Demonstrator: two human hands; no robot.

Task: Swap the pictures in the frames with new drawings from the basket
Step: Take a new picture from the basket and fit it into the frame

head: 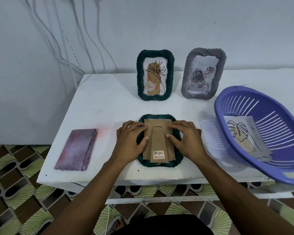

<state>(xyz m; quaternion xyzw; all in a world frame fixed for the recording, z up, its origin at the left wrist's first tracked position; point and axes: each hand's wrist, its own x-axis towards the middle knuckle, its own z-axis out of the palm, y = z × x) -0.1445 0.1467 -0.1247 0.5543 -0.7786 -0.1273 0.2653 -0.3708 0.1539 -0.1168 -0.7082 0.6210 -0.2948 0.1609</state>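
Observation:
A dark green frame (159, 164) lies face down near the table's front edge, its brown cardboard back (157, 128) with stand and barcode label facing up. My left hand (131, 141) presses on the back's left side and my right hand (185, 139) on its right side, fingertips on the cardboard. Behind, a second green frame (155, 75) stands upright holding a plant drawing. Next to it a grey frame (203, 73) stands with a rose picture. The purple basket (244, 160) at right holds a leaf drawing (241, 138).
A pink-purple picture (76, 150) lies flat on the white table (100, 107) at the left. A white sheet (209, 133) lies under the basket's left rim. The basket overhangs the table's front right edge. Cables hang on the wall behind. Patterned floor below.

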